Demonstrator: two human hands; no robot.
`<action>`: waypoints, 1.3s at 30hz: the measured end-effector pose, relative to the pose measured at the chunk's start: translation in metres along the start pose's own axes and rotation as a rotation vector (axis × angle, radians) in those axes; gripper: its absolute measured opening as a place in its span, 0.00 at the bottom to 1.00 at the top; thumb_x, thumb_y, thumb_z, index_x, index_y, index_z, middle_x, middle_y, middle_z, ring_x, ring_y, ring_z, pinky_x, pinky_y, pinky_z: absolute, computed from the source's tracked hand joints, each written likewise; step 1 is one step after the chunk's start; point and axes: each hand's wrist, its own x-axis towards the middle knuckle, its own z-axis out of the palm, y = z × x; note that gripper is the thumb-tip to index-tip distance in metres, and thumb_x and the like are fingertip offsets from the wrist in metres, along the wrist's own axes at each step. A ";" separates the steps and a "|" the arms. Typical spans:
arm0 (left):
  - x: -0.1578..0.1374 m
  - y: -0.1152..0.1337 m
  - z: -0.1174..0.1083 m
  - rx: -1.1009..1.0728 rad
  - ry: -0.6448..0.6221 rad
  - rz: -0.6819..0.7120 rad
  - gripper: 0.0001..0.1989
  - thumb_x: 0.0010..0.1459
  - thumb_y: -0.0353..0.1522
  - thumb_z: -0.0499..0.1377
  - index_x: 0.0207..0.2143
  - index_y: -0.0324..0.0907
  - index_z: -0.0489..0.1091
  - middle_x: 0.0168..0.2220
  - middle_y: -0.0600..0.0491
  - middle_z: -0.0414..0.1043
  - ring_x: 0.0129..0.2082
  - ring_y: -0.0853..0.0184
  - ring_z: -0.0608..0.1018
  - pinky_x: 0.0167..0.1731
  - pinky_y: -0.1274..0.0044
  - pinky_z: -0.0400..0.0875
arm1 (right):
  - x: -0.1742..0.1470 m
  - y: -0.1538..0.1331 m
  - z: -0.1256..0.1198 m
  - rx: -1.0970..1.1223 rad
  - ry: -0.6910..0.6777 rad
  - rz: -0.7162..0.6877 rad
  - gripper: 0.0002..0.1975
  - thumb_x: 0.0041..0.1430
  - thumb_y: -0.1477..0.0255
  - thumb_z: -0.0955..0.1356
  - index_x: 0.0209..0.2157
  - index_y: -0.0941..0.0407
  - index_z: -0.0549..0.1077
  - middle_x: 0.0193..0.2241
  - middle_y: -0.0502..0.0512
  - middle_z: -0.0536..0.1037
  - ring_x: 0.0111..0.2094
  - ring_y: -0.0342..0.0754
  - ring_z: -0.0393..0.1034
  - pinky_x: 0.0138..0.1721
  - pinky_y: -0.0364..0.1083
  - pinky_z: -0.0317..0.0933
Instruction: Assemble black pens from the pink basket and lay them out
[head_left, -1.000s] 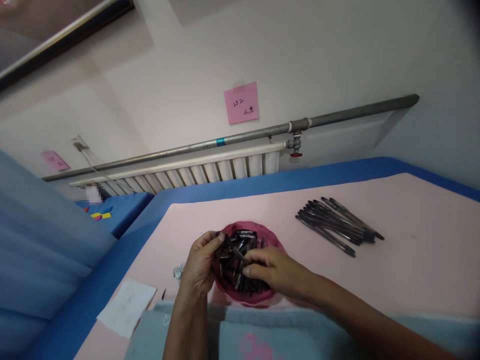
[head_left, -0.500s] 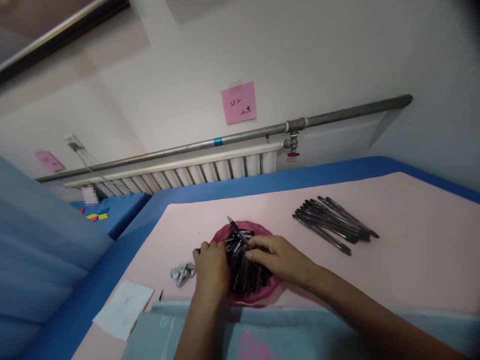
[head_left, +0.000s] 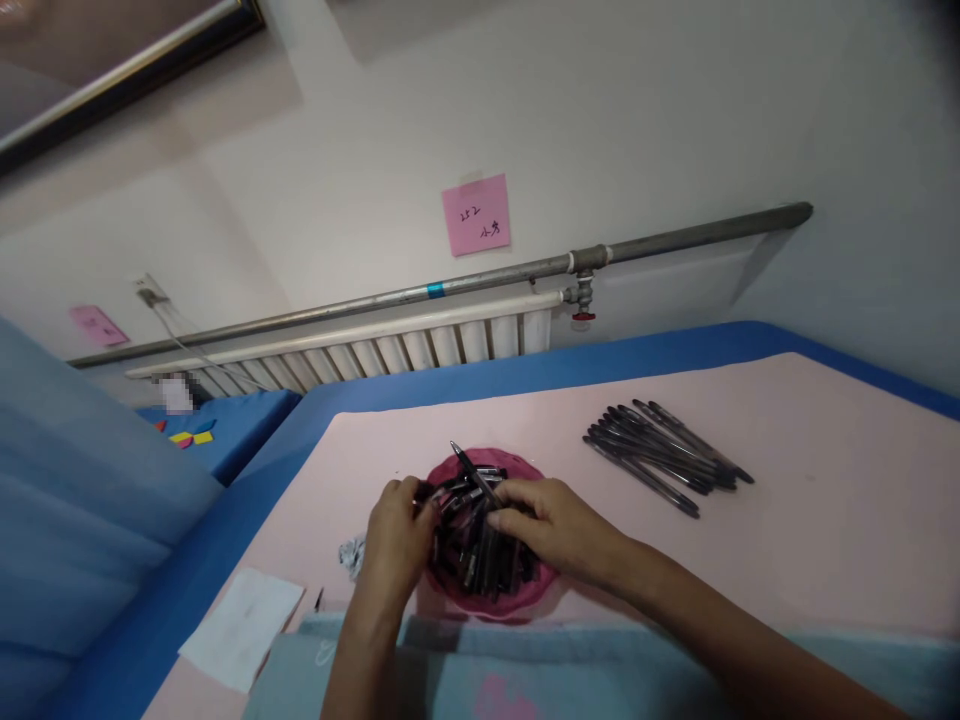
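A pink basket with a wavy rim stands in front of me, heaped with black pen parts, seemingly caps and barrels. My right hand reaches over its right side and pinches a pen between thumb and fingers. That pen's pointed tip slants up and to the left, without a cap on it. At the left rim, my left hand has its fingers curled together around something small and dark, too hidden to name. To the right, a pile of capped black pens lies side by side on the pink table cover.
Crumpled paper lies left of my left hand. A white sheet and a small dark piece are near the front left. Blue-grey cloth covers the near edge. Behind the table run a radiator and a pipe.
My left hand has shifted left from the middle of the basket to its left rim, fingers now curled together. My right hand keeps the pen at nearly the same spot.
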 end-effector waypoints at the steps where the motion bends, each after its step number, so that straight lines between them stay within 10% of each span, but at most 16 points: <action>1: 0.000 0.000 -0.003 -0.171 0.002 -0.037 0.04 0.47 0.32 0.58 0.28 0.41 0.71 0.27 0.51 0.71 0.27 0.66 0.71 0.30 0.75 0.62 | 0.000 0.000 0.000 -0.015 -0.001 -0.002 0.05 0.51 0.75 0.63 0.24 0.57 0.69 0.21 0.47 0.67 0.24 0.42 0.61 0.26 0.41 0.56; 6: 0.001 0.010 -0.009 -0.946 -0.060 -0.275 0.08 0.43 0.30 0.63 0.28 0.38 0.69 0.25 0.54 0.71 0.24 0.72 0.73 0.27 0.80 0.67 | -0.001 -0.001 0.004 -0.078 -0.064 -0.030 0.06 0.51 0.75 0.63 0.22 0.57 0.66 0.19 0.47 0.65 0.23 0.41 0.58 0.24 0.41 0.52; 12: 0.002 0.013 -0.008 -1.253 -0.039 -0.414 0.06 0.44 0.27 0.63 0.28 0.37 0.69 0.28 0.52 0.75 0.27 0.71 0.76 0.30 0.79 0.71 | -0.003 0.003 0.010 -0.087 -0.137 -0.091 0.09 0.51 0.76 0.63 0.19 0.57 0.62 0.18 0.45 0.61 0.21 0.40 0.55 0.23 0.40 0.49; 30: -0.011 0.023 0.019 -1.033 -0.188 -0.301 0.15 0.39 0.35 0.66 0.31 0.39 0.69 0.24 0.54 0.74 0.23 0.71 0.74 0.26 0.79 0.67 | 0.000 0.014 0.012 -0.073 -0.004 -0.060 0.02 0.51 0.74 0.64 0.28 0.57 0.69 0.23 0.47 0.72 0.25 0.41 0.64 0.24 0.39 0.54; 34: -0.011 0.025 0.018 -0.947 -0.202 -0.270 0.17 0.44 0.38 0.63 0.38 0.41 0.70 0.32 0.52 0.76 0.30 0.68 0.76 0.33 0.77 0.68 | -0.002 0.008 -0.016 -0.451 0.139 -0.030 0.08 0.55 0.74 0.62 0.36 0.57 0.70 0.32 0.52 0.76 0.33 0.45 0.68 0.30 0.40 0.56; 39: -0.010 0.022 0.015 -0.839 -0.210 -0.261 0.16 0.44 0.40 0.62 0.36 0.41 0.71 0.33 0.52 0.76 0.30 0.67 0.75 0.31 0.78 0.67 | -0.009 0.010 -0.062 -0.994 0.155 0.324 0.12 0.55 0.77 0.60 0.36 0.62 0.72 0.34 0.65 0.76 0.36 0.53 0.71 0.32 0.45 0.57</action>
